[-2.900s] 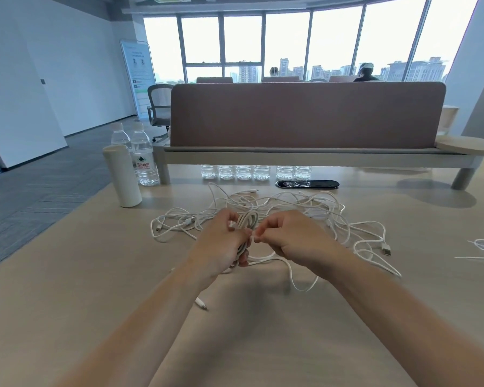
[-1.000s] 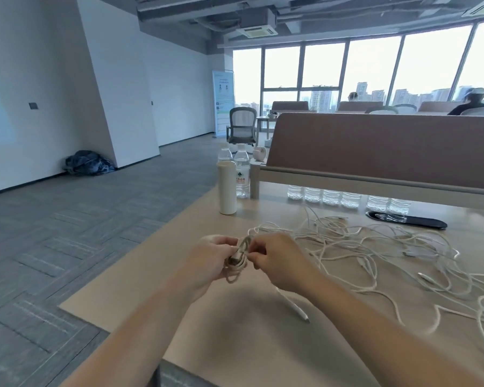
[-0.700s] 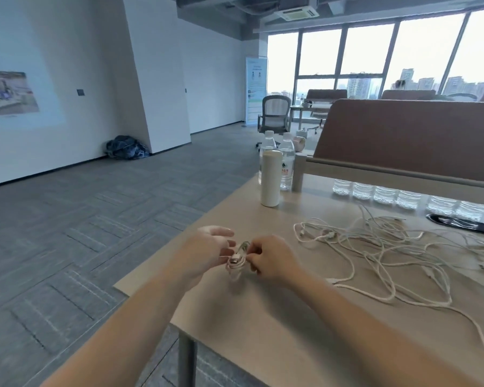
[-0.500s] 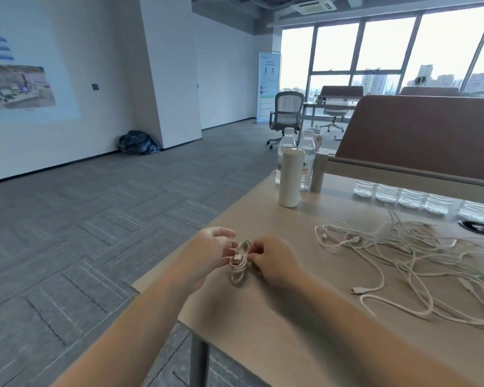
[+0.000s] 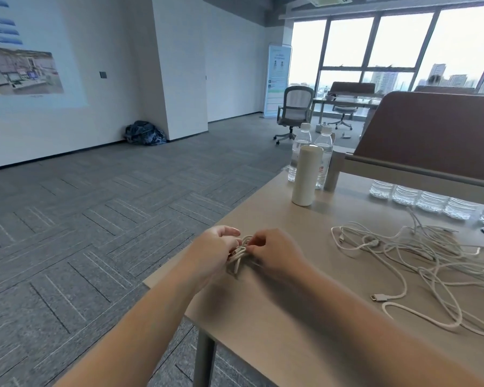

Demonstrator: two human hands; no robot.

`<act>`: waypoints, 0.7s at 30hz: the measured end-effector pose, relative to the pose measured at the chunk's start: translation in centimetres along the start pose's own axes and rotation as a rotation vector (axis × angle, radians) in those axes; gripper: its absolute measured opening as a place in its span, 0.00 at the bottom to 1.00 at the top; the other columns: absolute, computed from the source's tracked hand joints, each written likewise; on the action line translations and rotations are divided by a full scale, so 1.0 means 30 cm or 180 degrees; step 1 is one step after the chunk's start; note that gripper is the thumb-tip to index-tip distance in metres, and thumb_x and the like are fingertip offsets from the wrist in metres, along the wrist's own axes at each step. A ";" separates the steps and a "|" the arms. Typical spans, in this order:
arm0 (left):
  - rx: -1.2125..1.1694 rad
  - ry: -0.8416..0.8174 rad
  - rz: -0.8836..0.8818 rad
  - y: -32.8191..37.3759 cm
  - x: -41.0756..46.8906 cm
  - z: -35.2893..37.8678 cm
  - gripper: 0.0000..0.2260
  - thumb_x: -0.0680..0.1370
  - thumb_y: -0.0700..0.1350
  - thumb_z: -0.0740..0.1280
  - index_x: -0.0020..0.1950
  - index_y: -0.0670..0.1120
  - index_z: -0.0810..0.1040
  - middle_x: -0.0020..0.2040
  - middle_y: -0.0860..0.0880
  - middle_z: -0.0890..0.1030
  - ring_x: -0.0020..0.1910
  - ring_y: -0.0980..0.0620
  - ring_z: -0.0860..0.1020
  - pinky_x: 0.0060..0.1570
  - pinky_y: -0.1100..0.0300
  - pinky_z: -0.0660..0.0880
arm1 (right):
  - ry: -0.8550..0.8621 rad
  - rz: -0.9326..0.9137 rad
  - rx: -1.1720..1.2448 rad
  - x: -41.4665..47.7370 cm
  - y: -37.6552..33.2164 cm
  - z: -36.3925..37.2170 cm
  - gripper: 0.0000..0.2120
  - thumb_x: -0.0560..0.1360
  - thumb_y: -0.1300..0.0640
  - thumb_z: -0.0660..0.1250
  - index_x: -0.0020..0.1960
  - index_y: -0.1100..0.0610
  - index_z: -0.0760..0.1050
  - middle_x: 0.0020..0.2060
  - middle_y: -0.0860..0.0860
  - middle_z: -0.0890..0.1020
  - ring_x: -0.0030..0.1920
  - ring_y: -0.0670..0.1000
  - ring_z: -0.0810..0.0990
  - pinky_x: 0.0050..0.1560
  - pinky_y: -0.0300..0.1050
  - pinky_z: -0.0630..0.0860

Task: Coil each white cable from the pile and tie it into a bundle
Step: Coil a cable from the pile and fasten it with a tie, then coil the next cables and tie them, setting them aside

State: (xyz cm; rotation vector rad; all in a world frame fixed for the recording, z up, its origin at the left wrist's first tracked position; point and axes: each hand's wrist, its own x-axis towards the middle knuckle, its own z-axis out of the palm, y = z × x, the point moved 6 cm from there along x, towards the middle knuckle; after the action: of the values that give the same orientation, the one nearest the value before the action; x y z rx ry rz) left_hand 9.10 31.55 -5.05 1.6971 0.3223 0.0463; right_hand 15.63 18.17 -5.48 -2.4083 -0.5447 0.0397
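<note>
Turning toward the table's corner at nine o'clock, we are pinching the coiled cable [image 5: 239, 254] between left hand [image 5: 215, 251] and right hand [image 5: 275, 252] — wrapped tight now, nearly tied — while the pile [image 5: 419, 255] is waiting at three o'clock.

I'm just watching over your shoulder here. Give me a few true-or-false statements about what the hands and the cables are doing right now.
1. Both hands hold one small coiled cable. True.
2. The left hand rests flat on the table. False: it grips the coil.
3. A pile of loose cables lies to the right of the right hand. True.
4. The white cylinder lies on its side. False: it stands upright.
</note>
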 end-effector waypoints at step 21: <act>0.0083 -0.0529 0.0582 0.245 -0.209 0.282 0.09 0.80 0.34 0.59 0.50 0.40 0.79 0.40 0.43 0.83 0.34 0.48 0.79 0.36 0.56 0.75 | 0.0538 0.0231 0.0381 -0.345 0.125 -0.374 0.14 0.80 0.49 0.65 0.41 0.54 0.82 0.34 0.49 0.84 0.34 0.47 0.81 0.44 0.48 0.78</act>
State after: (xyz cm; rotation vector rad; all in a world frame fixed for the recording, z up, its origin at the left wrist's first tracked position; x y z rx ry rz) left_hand 6.28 21.03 1.77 1.7398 0.0436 0.0358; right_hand 9.43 4.75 -0.14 -2.2877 -0.3668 -0.0965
